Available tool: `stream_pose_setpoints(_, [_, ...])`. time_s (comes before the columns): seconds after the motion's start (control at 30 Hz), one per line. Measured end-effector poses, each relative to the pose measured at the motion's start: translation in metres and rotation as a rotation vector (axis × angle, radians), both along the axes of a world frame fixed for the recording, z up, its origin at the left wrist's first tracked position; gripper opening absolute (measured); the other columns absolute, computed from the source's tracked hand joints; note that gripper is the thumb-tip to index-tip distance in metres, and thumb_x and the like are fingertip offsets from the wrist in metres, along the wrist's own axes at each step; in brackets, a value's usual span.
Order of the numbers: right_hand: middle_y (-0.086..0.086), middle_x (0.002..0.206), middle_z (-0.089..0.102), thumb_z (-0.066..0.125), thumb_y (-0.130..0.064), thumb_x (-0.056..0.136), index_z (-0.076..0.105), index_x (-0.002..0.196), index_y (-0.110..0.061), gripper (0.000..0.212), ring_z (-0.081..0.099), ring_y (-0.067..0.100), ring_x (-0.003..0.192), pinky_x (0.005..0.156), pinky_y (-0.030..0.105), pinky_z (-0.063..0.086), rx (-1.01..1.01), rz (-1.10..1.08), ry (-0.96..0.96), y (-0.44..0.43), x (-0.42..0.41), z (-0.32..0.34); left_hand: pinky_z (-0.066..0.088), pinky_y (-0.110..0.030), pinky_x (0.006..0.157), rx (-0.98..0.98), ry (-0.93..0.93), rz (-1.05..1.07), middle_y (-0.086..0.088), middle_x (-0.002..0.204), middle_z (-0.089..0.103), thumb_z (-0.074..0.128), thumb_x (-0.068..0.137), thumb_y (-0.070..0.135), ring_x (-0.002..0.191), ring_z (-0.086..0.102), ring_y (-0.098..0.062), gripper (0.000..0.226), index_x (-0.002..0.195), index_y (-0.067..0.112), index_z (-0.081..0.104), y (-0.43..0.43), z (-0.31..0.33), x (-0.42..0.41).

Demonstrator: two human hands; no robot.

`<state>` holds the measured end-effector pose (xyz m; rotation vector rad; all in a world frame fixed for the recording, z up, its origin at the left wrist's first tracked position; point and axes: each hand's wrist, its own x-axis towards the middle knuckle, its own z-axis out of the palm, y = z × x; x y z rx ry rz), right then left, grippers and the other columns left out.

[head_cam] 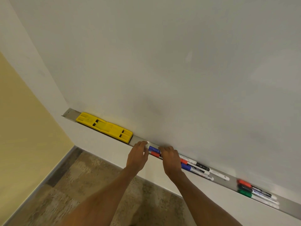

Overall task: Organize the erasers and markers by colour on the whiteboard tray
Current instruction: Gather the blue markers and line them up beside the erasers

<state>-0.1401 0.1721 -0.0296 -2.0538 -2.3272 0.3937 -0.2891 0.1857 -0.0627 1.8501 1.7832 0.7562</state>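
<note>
A metal whiteboard tray (138,139) runs from upper left to lower right below the whiteboard. A yellow eraser (104,126) lies at its left end. Between my hands lie a blue-capped marker (154,149) and a red-capped marker (155,154). My left hand (137,156) rests at the tray edge, fingers touching the markers' cap ends. My right hand (171,158) lies over the bodies of those two markers, hiding them. Right of it lie a red-capped marker (184,161), a blue-capped marker (186,167) and a black-capped marker (202,167). Farther right sit red (244,183), black (244,187) and green (245,193) markers.
The whiteboard (162,62) fills the upper view. A yellow wall (24,128) stands at left and a speckled brown floor (81,185) lies below. A white marker body (219,174) lies loose in the tray's middle stretch.
</note>
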Motion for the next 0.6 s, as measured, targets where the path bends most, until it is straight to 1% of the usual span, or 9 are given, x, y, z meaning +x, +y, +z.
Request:
stream_pose_setpoints(0.07, [0.007, 0.128, 0.054, 0.063, -0.026, 0.086, 0.046, 0.127, -0.019, 0.045, 0.046, 0.024, 0.120, 0.105, 0.037, 0.035, -0.001, -0.004, -0.011, 0.001, -0.001, 0.000, 0.041, -0.015, 0.085, -0.029, -0.035, 0.013, -0.004, 0.120, 0.061, 0.046, 0.097, 0.026, 0.107, 0.057, -0.015, 0.030, 0.124, 0.015, 0.053, -0.002, -0.002, 0.001])
stream_pose_setpoints(0.17, [0.008, 0.128, 0.054, 0.065, -0.028, 0.085, 0.045, 0.125, -0.018, 0.046, 0.046, 0.025, 0.120, 0.106, 0.037, 0.033, -0.011, 0.007, -0.077, 0.002, -0.003, -0.001, 0.037, -0.014, 0.090, -0.046, -0.057, 0.000, -0.004, 0.124, 0.060, 0.048, 0.096, 0.024, 0.112, 0.056, -0.015, 0.032, 0.127, 0.015, 0.053, -0.004, -0.004, 0.001])
stream_pose_setpoints(0.3, [0.010, 0.128, 0.054, 0.065, -0.024, 0.085, 0.044, 0.125, -0.015, 0.047, 0.046, 0.027, 0.120, 0.106, 0.038, 0.032, 0.005, 0.029, -0.147, 0.004, -0.005, 0.002, 0.041, -0.020, 0.096, -0.062, -0.093, -0.006, -0.004, 0.126, 0.060, 0.052, 0.095, 0.023, 0.112, 0.057, -0.017, 0.033, 0.127, 0.013, 0.054, -0.005, -0.004, 0.000])
stream_pose_setpoints(0.37, [0.010, 0.127, 0.055, 0.066, -0.024, 0.084, 0.043, 0.124, -0.015, 0.047, 0.048, 0.027, 0.118, 0.106, 0.037, 0.033, 0.018, 0.025, -0.131, 0.005, -0.007, 0.003, 0.041, -0.019, 0.095, -0.073, -0.135, 0.018, -0.004, 0.126, 0.060, 0.054, 0.094, 0.021, 0.112, 0.058, -0.017, 0.034, 0.127, 0.013, 0.054, -0.004, -0.005, 0.001])
stream_pose_setpoints(0.43, [0.009, 0.126, 0.055, 0.066, -0.025, 0.084, 0.044, 0.123, -0.016, 0.046, 0.050, 0.026, 0.116, 0.105, 0.036, 0.033, 0.050, 0.007, -0.096, 0.006, -0.007, 0.002, 0.041, -0.017, 0.091, -0.085, -0.203, 0.065, -0.004, 0.122, 0.062, 0.057, 0.092, 0.018, 0.108, 0.059, -0.016, 0.035, 0.126, 0.012, 0.054, -0.002, -0.006, 0.002])
stream_pose_setpoints(0.5, [0.007, 0.127, 0.056, 0.065, -0.024, 0.085, 0.043, 0.123, -0.017, 0.044, 0.051, 0.024, 0.115, 0.105, 0.034, 0.034, 0.087, -0.002, -0.052, 0.004, -0.007, 0.001, 0.044, -0.017, 0.084, -0.091, -0.325, 0.150, -0.005, 0.115, 0.064, 0.061, 0.090, 0.013, 0.100, 0.060, -0.015, 0.032, 0.121, 0.010, 0.057, 0.000, -0.003, 0.005])
stream_pose_setpoints(0.57, [0.006, 0.128, 0.055, 0.064, -0.023, 0.086, 0.043, 0.124, -0.018, 0.044, 0.052, 0.024, 0.116, 0.106, 0.034, 0.033, 0.119, 0.001, 0.000, 0.003, -0.008, 0.000, 0.047, -0.019, 0.082, -0.113, -0.568, 0.285, -0.007, 0.111, 0.065, 0.062, 0.088, 0.007, 0.100, 0.062, -0.018, 0.029, 0.116, 0.008, 0.059, 0.001, 0.003, 0.008])
stream_pose_setpoints(0.6, [0.006, 0.127, 0.056, 0.064, -0.024, 0.086, 0.044, 0.124, -0.017, 0.044, 0.052, 0.024, 0.116, 0.106, 0.035, 0.035, 0.129, -0.005, 0.030, 0.002, -0.010, 0.000, 0.048, -0.018, 0.080, -0.131, -0.694, 0.365, -0.007, 0.111, 0.065, 0.062, 0.087, 0.005, 0.100, 0.062, -0.018, 0.028, 0.115, 0.007, 0.059, 0.001, 0.006, 0.010])
